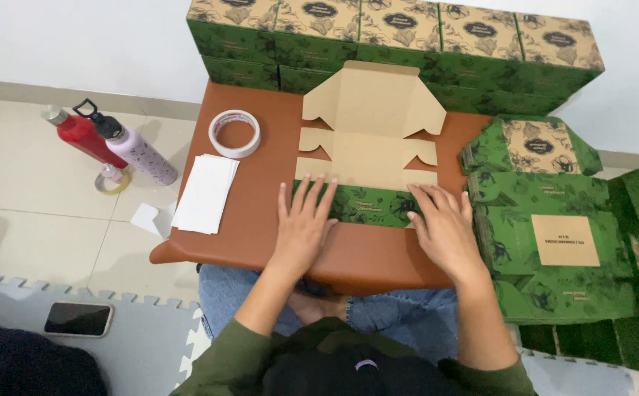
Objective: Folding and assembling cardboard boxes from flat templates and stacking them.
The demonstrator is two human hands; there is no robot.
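head view: both hands, left hand (303,226) and right hand (444,227), seemingly press flat box (367,158).

A tape roll (235,133), white cards (206,192), two bottles (114,143) and a phone (78,319) lie left.

We see one flat cardboard box blank (367,139) lying unfolded on the brown table top, its plain tan inner side turned up. The far flap is wide, with slanted corners and small side tabs, and it reaches almost to the row of folded green boxes behind. The near edge is folded over toward us, so a narrow green strip (367,205) with leaf pattern shows there. This strip lies flat, and it is pressed at both ends, near the front middle of the table
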